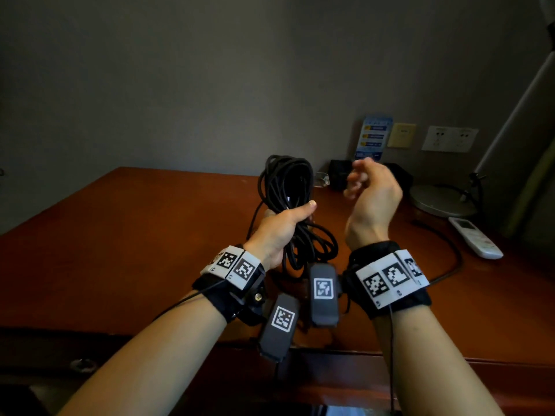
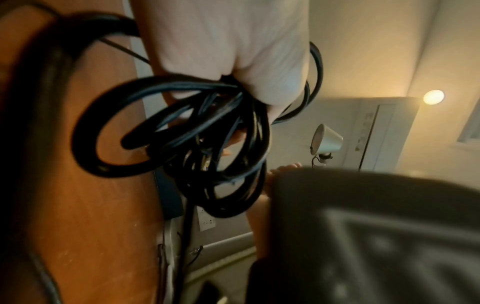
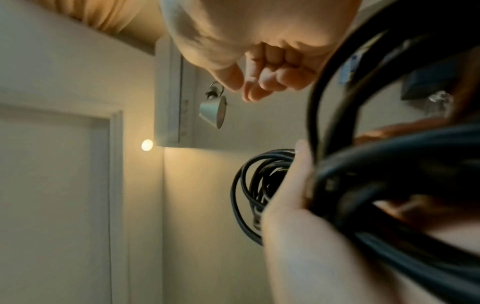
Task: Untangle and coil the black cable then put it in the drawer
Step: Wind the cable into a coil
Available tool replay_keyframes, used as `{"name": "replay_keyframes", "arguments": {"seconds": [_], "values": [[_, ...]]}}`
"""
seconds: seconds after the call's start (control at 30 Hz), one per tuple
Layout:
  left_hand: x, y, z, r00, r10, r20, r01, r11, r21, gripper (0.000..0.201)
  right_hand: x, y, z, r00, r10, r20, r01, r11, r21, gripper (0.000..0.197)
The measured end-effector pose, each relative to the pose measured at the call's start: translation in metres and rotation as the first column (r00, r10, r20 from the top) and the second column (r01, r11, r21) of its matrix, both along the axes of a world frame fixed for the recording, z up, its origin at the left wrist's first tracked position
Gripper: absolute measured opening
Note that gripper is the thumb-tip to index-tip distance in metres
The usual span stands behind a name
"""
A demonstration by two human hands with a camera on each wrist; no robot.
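Observation:
The black cable (image 1: 288, 181) is a bundle of several loops held upright above the brown desk (image 1: 120, 235). My left hand (image 1: 282, 226) grips the bundle around its middle, thumb across the front, so loops stick out above and below the fist. In the left wrist view the lower loops (image 2: 182, 133) hang loose and uneven under the left hand (image 2: 233, 51). My right hand (image 1: 369, 187) is raised just right of the bundle and apart from it. In the right wrist view its fingers (image 3: 270, 76) are curled in against the thumb with nothing seen between them.
At the desk's back right stand a round lamp base (image 1: 441, 199), a white remote (image 1: 474, 241) and a dark box (image 1: 339, 172). Another thin cable (image 1: 450, 259) runs across the desk there. Wall sockets (image 1: 449, 139) and a blue card (image 1: 372, 136) are behind.

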State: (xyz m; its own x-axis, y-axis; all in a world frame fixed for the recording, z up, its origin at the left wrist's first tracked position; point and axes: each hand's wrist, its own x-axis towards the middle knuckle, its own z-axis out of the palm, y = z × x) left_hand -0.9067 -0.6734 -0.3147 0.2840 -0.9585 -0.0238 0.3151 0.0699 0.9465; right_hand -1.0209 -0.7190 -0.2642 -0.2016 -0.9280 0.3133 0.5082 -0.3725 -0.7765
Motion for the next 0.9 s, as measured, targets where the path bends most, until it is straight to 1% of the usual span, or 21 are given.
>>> {"name": "replay_keyframes", "arguments": {"seconds": [0.03, 0.1, 0.2, 0.27, 0.3, 0.33, 0.37, 0.43, 0.5, 0.53, 0.57, 0.63, 0.7, 0.73, 0.8, 0.83, 0.9], "values": [[-0.002, 0.001, -0.001, 0.999, -0.014, 0.03, 0.014, 1.0, -0.001, 0.01, -0.003, -0.002, 0.005, 0.997, 0.01, 0.079, -0.01, 1.0, -0.003, 0.023], [-0.006, 0.004, -0.005, 0.996, -0.032, 0.078, 0.033, 0.999, -0.005, 0.015, -0.009, -0.006, 0.015, 0.986, 0.013, 0.168, -0.012, 1.0, -0.004, 0.024], [-0.01, 0.006, -0.006, 0.997, -0.052, 0.061, 0.054, 0.998, -0.019, 0.018, -0.016, -0.01, 0.02, 0.984, -0.005, 0.18, 0.005, 1.0, 0.0, 0.024], [-0.006, 0.005, -0.001, 1.0, -0.019, 0.022, 0.02, 0.998, -0.052, 0.016, -0.021, -0.011, 0.019, 0.994, 0.023, 0.111, -0.025, 0.999, 0.021, 0.023], [-0.003, 0.004, 0.004, 1.0, 0.01, -0.009, -0.01, 0.997, -0.082, 0.016, -0.024, -0.01, 0.016, 0.998, 0.048, 0.04, -0.05, 0.998, 0.045, 0.023], [0.0, 0.002, 0.008, 0.999, 0.031, -0.039, -0.035, 0.993, -0.111, 0.016, -0.025, -0.008, 0.012, 0.995, 0.077, -0.063, -0.072, 0.994, 0.081, 0.024], [0.004, -0.001, 0.013, 0.996, 0.045, -0.071, -0.054, 0.99, -0.129, 0.019, -0.026, -0.006, 0.006, 0.977, 0.108, -0.185, -0.087, 0.989, 0.115, 0.024], [0.011, -0.004, 0.025, 0.988, 0.057, -0.144, -0.078, 0.987, -0.141, 0.024, -0.024, -0.001, -0.008, 0.9, 0.203, -0.385, -0.142, 0.973, 0.179, 0.021], [0.019, -0.006, 0.035, 0.97, 0.071, -0.233, -0.106, 0.984, -0.143, 0.026, -0.019, 0.002, -0.026, 0.802, 0.353, -0.482, -0.273, 0.934, 0.231, 0.02], [0.023, -0.006, 0.04, 0.959, 0.08, -0.272, -0.123, 0.982, -0.146, 0.027, -0.017, 0.004, -0.034, 0.745, 0.427, -0.513, -0.347, 0.904, 0.248, 0.025], [0.026, -0.005, 0.044, 0.949, 0.092, -0.301, -0.143, 0.978, -0.149, 0.027, -0.014, 0.005, -0.041, 0.694, 0.479, -0.537, -0.405, 0.877, 0.258, 0.034], [0.033, -0.004, 0.05, 0.934, 0.109, -0.339, -0.174, 0.971, -0.167, 0.028, -0.008, 0.009, -0.049, 0.624, 0.582, -0.522, -0.505, 0.81, 0.3, 0.053], [0.039, -0.003, 0.056, 0.925, 0.116, -0.362, -0.192, 0.964, -0.183, 0.028, -0.005, 0.016, -0.051, 0.553, 0.718, -0.423, -0.633, 0.692, 0.348, 0.07], [0.041, -0.002, 0.059, 0.921, 0.12, -0.371, -0.202, 0.961, -0.189, 0.029, -0.003, 0.018, -0.051, 0.518, 0.775, -0.362, -0.697, 0.628, 0.346, 0.076], [0.043, -0.001, 0.063, 0.913, 0.139, -0.384, -0.225, 0.955, -0.191, 0.03, 0.0, 0.02, -0.053, 0.467, 0.833, -0.295, -0.782, 0.545, 0.301, 0.08], [0.043, 0.0, 0.064, 0.908, 0.147, -0.393, -0.237, 0.952, -0.192, 0.029, 0.0, 0.021, -0.055, 0.456, 0.837, -0.303, -0.799, 0.535, 0.275, 0.077], [0.043, 0.0, 0.064, 0.891, 0.159, -0.425, -0.264, 0.944, -0.2, 0.027, -0.001, 0.024, -0.056, 0.403, 0.821, -0.405, -0.823, 0.518, 0.232, 0.069]]}}
